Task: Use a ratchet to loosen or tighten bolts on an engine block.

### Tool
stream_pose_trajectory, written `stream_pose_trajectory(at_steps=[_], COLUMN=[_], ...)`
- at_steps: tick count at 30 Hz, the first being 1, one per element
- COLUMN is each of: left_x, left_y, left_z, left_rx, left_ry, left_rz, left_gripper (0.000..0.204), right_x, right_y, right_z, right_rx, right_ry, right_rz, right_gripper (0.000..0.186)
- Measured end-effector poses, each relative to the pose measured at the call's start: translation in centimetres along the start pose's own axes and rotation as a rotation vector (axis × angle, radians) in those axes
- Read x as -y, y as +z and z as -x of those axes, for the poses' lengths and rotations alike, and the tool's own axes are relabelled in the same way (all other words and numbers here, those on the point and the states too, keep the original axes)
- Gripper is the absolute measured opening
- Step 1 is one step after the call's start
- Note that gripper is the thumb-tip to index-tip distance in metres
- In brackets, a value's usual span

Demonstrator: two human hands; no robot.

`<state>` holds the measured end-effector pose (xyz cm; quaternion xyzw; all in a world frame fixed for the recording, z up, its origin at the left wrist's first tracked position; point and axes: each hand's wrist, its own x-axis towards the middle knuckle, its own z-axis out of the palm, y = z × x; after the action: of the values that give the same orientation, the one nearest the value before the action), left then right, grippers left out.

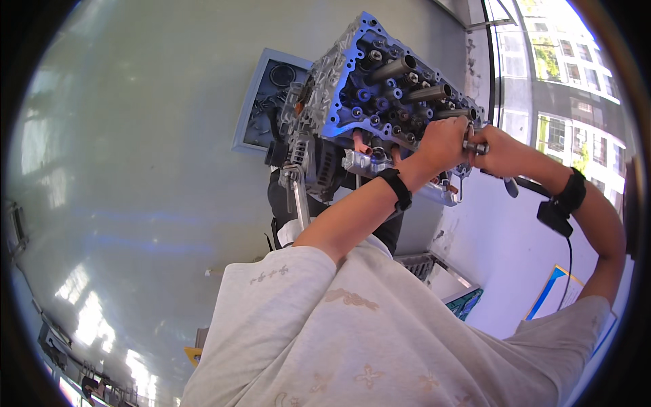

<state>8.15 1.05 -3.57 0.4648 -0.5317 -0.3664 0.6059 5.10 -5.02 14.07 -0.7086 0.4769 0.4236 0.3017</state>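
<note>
An engine (337, 64) stands in front of me, its open top showing valve springs and several upright metal tubes (428, 93). My left hand (444, 144) is closed at the engine's near right corner; its curled fingers hide what they hold. Right beside it, my right hand (503, 153) is closed around a metal tool that looks like a ratchet wrench (477, 147). A shiny round metal part of it shows between the hands, and a dark handle end (511, 187) sticks out below the right hand.
A light-framed tray (239, 132) with metal parts lies beyond the engine's left side. An alternator (313, 163) and a metal bar (300, 197) are at the engine's near left. Windows (569, 81) run along the right. A cable (569, 268) hangs from my right wrist device.
</note>
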Motion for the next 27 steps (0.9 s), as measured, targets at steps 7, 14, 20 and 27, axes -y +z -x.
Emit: stream_pose_trajectory(at_steps=[7,14,20,27], left_x=[0.8,0.4,0.7,-0.3], left_y=[0.8,0.1,0.8,0.4], left_z=[0.1,0.3,-0.2,-0.4], left_rx=[0.046,0.049,0.005,0.012], left_ry=[0.007,-0.024,0.011,-0.089], left_rz=[-0.107,-0.077,-0.076,-0.105], left_gripper=[0.016,0.017,0.015,0.037], right_x=[-0.6,0.7,-1.2,-4.9], right_y=[1.0,0.7,0.0,-3.1], right_z=[0.5,0.5,0.4,-0.6], right_rx=[-0.242,-0.262,-0.316,-0.583], right_ry=[-0.282,-0.329,-0.407,-0.737], right_rz=[0.926,0.818,0.744,0.713], right_gripper=[0.022,0.026,0.028,0.025])
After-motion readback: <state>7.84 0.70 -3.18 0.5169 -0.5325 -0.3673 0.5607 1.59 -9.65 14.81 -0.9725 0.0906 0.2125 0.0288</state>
